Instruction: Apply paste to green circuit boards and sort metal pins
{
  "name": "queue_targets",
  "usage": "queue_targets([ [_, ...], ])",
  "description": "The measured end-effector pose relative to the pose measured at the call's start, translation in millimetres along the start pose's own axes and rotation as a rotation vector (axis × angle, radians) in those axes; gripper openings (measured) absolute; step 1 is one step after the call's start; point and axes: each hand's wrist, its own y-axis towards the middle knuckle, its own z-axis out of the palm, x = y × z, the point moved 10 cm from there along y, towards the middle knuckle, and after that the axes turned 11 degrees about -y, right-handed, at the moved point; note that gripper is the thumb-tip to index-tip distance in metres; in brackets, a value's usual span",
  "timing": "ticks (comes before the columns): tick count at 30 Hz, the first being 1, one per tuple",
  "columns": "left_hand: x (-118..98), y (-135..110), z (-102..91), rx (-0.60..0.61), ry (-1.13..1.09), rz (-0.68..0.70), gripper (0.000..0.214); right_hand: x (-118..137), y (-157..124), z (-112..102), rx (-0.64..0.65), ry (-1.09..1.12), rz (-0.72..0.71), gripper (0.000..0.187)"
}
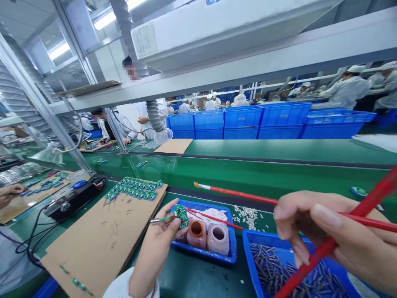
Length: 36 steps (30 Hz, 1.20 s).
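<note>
Far left of the left hand: another person's hand, well apart. Just left of the left hand: a big brown card with rows of green boards on top. Left hand closed in a pinch, gripping one small green board and a thin metal pin, both held just over the edge of a blue tray. In that tray: pink bottles. Between the hands: little white bits on the green belt. Right hand curled shut, gripping a fat red stick, with a thin red brush running past the fingers. Under that hand: a blue bin full of metal rods.
</note>
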Motion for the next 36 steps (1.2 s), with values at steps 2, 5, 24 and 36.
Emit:
queue_targets([
  [2,-0.1,4.3,5.5,0.034,-0.006,-0.016,0.042,-7.6,-1.6,9.1,0.039,0.101,0.082,0.037],
  [5,-1.0,8.4,7.9,0.039,0.006,-0.007,0.043,-12.3,-0.6,26.3,0.14,0.174,0.115,0.041],
  [24,-4.7,8.3,3.7,0.07,0.005,0.111,0.036,-15.1,3.1,51.2,0.303,0.153,-0.015,0.043],
  [36,-10.0,4.7,7.5,0.099,-0.002,0.1,0.036,-2.2,1.2,28.7,0.216,-0.066,-0.051,0.048],
])
